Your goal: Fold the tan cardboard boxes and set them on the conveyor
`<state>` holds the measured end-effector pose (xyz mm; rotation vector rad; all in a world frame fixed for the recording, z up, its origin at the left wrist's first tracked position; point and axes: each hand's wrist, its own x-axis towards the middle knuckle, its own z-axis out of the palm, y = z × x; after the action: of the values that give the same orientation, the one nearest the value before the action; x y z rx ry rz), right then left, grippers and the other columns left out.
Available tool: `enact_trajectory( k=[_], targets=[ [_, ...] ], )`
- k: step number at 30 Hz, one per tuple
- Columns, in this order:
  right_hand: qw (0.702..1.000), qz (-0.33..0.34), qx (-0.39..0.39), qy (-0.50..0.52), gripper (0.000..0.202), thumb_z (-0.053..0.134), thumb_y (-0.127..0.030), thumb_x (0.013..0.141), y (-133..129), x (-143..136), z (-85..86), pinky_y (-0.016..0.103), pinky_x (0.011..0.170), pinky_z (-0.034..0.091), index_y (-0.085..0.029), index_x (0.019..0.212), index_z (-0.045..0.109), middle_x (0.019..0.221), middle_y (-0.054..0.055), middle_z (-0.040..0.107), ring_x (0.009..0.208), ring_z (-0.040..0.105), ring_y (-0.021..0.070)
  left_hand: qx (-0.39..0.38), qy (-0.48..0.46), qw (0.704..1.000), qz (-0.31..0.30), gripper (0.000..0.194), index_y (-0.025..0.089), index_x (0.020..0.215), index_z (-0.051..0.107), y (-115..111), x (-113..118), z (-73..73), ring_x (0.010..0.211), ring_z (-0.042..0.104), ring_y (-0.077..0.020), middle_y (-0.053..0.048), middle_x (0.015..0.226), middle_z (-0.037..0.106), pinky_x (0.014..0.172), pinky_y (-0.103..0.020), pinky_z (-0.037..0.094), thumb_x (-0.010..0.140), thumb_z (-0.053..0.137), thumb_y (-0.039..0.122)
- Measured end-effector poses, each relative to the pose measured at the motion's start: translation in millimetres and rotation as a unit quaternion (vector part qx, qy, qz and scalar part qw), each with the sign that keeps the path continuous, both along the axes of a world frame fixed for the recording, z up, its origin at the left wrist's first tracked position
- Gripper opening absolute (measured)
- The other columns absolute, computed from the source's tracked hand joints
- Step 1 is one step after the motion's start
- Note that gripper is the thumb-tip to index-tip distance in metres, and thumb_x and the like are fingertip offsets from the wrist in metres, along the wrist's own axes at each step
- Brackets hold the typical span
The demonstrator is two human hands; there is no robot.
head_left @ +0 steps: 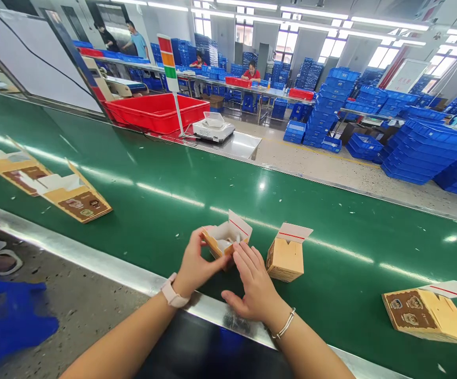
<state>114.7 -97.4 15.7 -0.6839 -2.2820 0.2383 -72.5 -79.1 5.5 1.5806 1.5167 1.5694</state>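
Head view: open box (214, 245) just beyond my hands, long axis unclear, left hand (194, 266) nearer, half-curled and gripping its left side, right hand (254, 287) spread nearly flat, fingertips against its near right edge.

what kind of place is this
Probably a factory packing line: small cardboard boxes sit on a long green belt, with stacks of blue crates behind.

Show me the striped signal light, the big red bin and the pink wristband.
Signal light (170, 71): head view, on its green band.
Red bin (145, 121): head view, on its near wall.
Pink wristband (172, 295): head view, mid-strap.
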Motion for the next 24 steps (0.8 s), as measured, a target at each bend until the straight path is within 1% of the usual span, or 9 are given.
enact_trajectory(
  k=[3,7,9,11,13,15,17,21,24],
  targets=[
    [0.998,-0.025,-0.049,-0.013,0.065,0.056,-0.032,0.088,4.7,1.6,4.6,0.061,0.108,0.030,-0.019,0.146,0.029,0.143,0.016,0.043,0.140,0.026,0.0336,0.052,0.000,0.993,-0.102,0.048,0.021,0.113,0.053,-11.8,13.0,-1.9,0.113,0.057,-0.0276,-0.013,0.121,0.059,0.097,-0.044,0.047,0.077,0.065,0.050],
    [0.995,-0.024,-0.064,0.072,0.015,0.048,-0.025,0.093,10.1,1.4,12.7,0.054,0.102,0.037,-0.023,0.103,0.060,0.098,0.006,0.067,0.107,0.057,0.0268,0.059,0.087,0.984,-0.142,0.029,0.023,0.090,0.065,-6.6,9.9,12.0,0.101,0.058,-0.0270,-0.010,0.104,0.069,0.093,-0.047,0.043,0.088,0.047,0.046],
    [0.987,-0.045,-0.073,0.136,0.022,0.043,-0.023,0.096,11.8,-0.4,14.5,0.047,0.090,0.045,-0.023,0.076,0.055,0.074,0.002,0.062,0.081,0.060,0.0213,0.040,0.133,0.978,-0.153,0.034,0.023,0.070,0.062,-0.1,11.7,22.6,0.089,0.057,-0.0254,-0.007,0.085,0.069,0.087,-0.046,0.042,0.089,0.042,0.043],
    [0.971,-0.087,-0.085,0.207,0.026,0.044,-0.023,0.096,13.2,-2.2,13.1,0.037,0.073,0.048,-0.022,0.069,0.046,0.067,0.000,0.053,0.068,0.054,0.0175,0.007,0.136,0.974,-0.181,0.037,0.022,0.058,0.054,6.4,19.2,31.7,0.078,0.055,-0.0229,-0.005,0.068,0.063,0.081,-0.043,0.042,0.088,0.042,0.041],
    [0.945,-0.156,-0.082,0.277,0.019,0.050,-0.023,0.092,14.7,-3.0,8.8,0.031,0.064,0.045,-0.022,0.074,0.044,0.072,0.000,0.049,0.068,0.051,0.0162,-0.045,0.070,0.978,-0.191,0.026,0.022,0.063,0.051,12.9,30.3,37.8,0.072,0.053,-0.0199,-0.002,0.066,0.057,0.077,-0.039,0.043,0.083,0.050,0.039],
    [0.913,-0.217,-0.081,0.336,0.012,0.054,-0.024,0.087,16.5,-2.5,2.6,0.030,0.068,0.046,-0.023,0.083,0.044,0.082,0.001,0.046,0.076,0.051,0.0165,-0.121,-0.037,0.974,-0.186,0.016,0.022,0.079,0.052,19.8,40.7,41.0,0.073,0.053,-0.0174,-0.001,0.077,0.058,0.075,-0.035,0.044,0.073,0.061,0.034],
    [0.886,-0.244,-0.108,0.380,0.016,0.055,-0.025,0.082,17.7,-1.1,-3.0,0.033,0.078,0.049,-0.023,0.093,0.043,0.095,0.004,0.045,0.089,0.052,0.0180,-0.219,-0.155,0.937,-0.225,0.036,0.021,0.096,0.051,27.2,47.5,42.0,0.078,0.056,-0.0168,-0.002,0.093,0.061,0.076,-0.033,0.046,0.065,0.068,0.027],
    [0.832,-0.227,-0.263,0.432,0.044,0.057,-0.028,0.075,16.7,3.0,-4.9,0.036,0.083,0.052,-0.024,0.114,0.036,0.113,0.009,0.048,0.099,0.057,0.0196,-0.366,-0.315,0.782,-0.393,0.049,0.018,0.104,0.054,39.6,52.4,39.5,0.095,0.061,-0.0214,-0.008,0.106,0.064,0.086,-0.035,0.045,0.059,0.073,0.021],
    [0.771,-0.194,-0.392,0.463,0.051,0.058,-0.028,0.067,17.2,8.7,2.0,0.037,0.078,0.054,-0.024,0.112,0.035,0.108,0.008,0.057,0.095,0.061,0.0222,-0.381,-0.341,0.751,-0.418,0.047,0.017,0.101,0.060,44.0,58.1,37.0,0.099,0.062,-0.0227,-0.008,0.107,0.066,0.090,-0.036,0.044,0.056,0.074,0.015]
  ],
)
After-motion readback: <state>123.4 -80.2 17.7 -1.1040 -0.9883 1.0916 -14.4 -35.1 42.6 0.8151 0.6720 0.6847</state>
